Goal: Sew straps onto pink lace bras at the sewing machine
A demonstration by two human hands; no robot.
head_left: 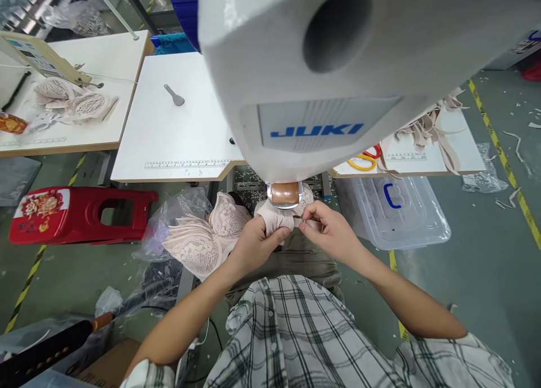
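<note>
Bag [188,201] shows something lilac [157,241] inside; fingers [316,210] hold beige fabric [276,217].

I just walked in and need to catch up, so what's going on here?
A person in a checked shirt is working beneath the head of a JUKI machine. The left hand grips bunched beige fabric, and the right hand pinches at its edge; a small dark thing at those fingertips is too small to make out. Lace cups lie beside the left hand. Scissors rest on the table, on the person's right.
</note>
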